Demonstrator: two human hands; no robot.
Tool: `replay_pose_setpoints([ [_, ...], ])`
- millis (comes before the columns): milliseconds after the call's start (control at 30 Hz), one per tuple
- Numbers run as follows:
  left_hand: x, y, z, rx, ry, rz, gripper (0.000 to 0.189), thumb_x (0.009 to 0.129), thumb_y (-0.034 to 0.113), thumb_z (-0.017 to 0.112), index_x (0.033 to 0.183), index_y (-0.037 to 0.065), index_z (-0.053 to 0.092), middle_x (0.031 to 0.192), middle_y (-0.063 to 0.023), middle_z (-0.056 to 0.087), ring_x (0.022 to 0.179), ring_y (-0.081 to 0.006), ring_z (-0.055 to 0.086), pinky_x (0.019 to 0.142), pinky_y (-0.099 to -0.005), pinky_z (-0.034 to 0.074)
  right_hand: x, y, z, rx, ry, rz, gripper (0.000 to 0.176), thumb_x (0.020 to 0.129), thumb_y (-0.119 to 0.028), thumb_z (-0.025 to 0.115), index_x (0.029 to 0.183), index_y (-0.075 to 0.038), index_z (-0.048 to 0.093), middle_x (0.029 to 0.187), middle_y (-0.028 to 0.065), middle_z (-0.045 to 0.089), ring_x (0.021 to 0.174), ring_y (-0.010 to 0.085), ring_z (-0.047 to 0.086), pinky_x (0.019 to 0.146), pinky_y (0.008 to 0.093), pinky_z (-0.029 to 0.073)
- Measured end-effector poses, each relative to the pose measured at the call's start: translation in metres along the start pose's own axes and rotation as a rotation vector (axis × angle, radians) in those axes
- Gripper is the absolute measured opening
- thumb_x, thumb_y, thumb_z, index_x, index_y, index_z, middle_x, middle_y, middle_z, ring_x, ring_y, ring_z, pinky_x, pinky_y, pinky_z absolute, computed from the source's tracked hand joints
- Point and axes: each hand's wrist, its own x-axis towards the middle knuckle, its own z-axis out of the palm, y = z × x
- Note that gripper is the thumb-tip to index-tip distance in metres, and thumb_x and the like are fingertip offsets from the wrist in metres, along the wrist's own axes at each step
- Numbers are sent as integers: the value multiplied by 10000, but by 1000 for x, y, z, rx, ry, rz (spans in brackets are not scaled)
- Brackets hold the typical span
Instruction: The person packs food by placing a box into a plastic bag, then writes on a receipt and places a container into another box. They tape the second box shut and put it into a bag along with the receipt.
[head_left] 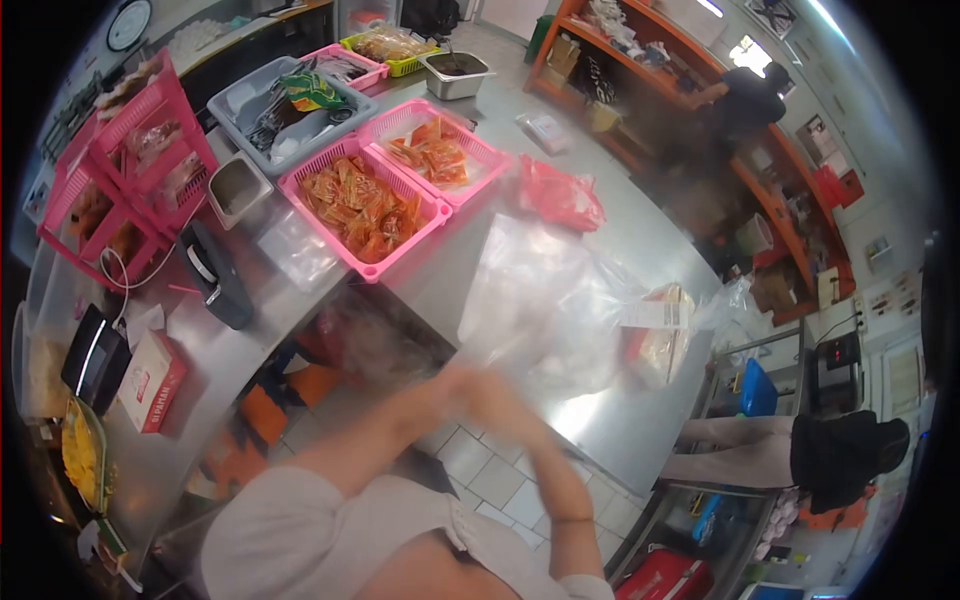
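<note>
My left hand (448,392) and my right hand (496,396) come together at the near edge of the steel table (625,425). Motion smears the fingers of both, so I cannot tell what they grip. Just beyond them a large clear plastic bag (545,300) spreads over the tabletop, its near end right at my fingers. On its right side lies a clear bag of pale flat food with a white label (658,320). A crumpled pink plastic bag (562,193) rests past its far edge.
Pink baskets (372,268) of small orange-filled packets stand at the back left, beside a grey tub (222,110) of utensils. A red-and-white box (153,385) sits on the left counter. One person (745,100) stands at orange shelves; another (830,455) is at the right.
</note>
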Motion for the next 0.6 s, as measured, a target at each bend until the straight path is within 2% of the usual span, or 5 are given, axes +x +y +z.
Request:
replay_pose_setpoints([
  [133,-22,-19,-6,-266,-211,-43,414,841,195,490,1194,-14,431,1216,-139,466,1163,-258,404,971,-394,303,-25,-78,4,-181,614,-83,110,795,-180,547,836,-79,566,699,60,595,664,191,581,634,325,447],
  [200,-38,-21,-25,-438,-310,-45,419,844,198,486,1198,-18,426,1218,-141,463,1166,-264,399,977,-399,294,-11,-88,-26,492,1100,549,212,893,-244,436,819,-80,549,657,-9,501,595,68,481,502,189,371],
  [333,-75,-12,-140,-833,-592,-298,458,854,227,485,1230,-17,395,1238,-142,447,1144,-274,422,975,-420,294,-30,-12,-62,577,1479,316,180,906,-188,398,777,-73,448,669,76,565,487,69,446,422,192,382],
  [500,-121,-7,-213,-2015,-318,-695,787,777,558,486,1319,33,260,1291,-125,392,1077,-279,482,953,-424,326,17,-65,-34,556,918,44,162,896,-185,403,819,-55,462,762,134,613,564,156,557,482,237,410],
  [600,-138,-27,-249,-2511,-328,-384,828,770,617,401,1310,4,264,1324,-131,340,1150,-311,405,981,-439,282,61,-119,45,7,321,-48,169,775,-179,549,850,-28,551,766,108,616,682,216,605,616,339,451],
])
